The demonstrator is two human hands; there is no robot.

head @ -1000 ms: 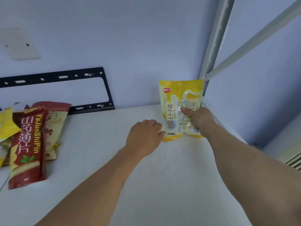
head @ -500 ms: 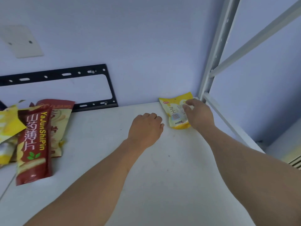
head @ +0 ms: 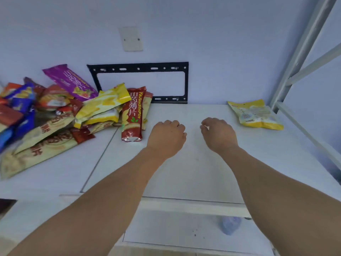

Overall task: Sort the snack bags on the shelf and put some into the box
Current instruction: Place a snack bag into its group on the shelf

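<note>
Head view: flat yellow snack bag [head: 255, 114] on white shelf [head: 184, 172], both hands' fingers [head: 204, 124] loosely curled, empty.

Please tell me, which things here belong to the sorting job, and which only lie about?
Job: yellow snack bag; red yam-chip bag; purple bag; pile of snack bags; shelf.
Lying about: black wall bracket; white wall plate.

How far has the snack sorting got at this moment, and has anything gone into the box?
Done: one yellow bag lies flat alone at the shelf's right back corner, apart from the rest. In hand: nothing; the left hand and right hand hover empty over the bare middle, fingers loosely curled. Left: the mixed pile on the left, with a red bag at its edge, looks unsorted. No box is in view.
</note>
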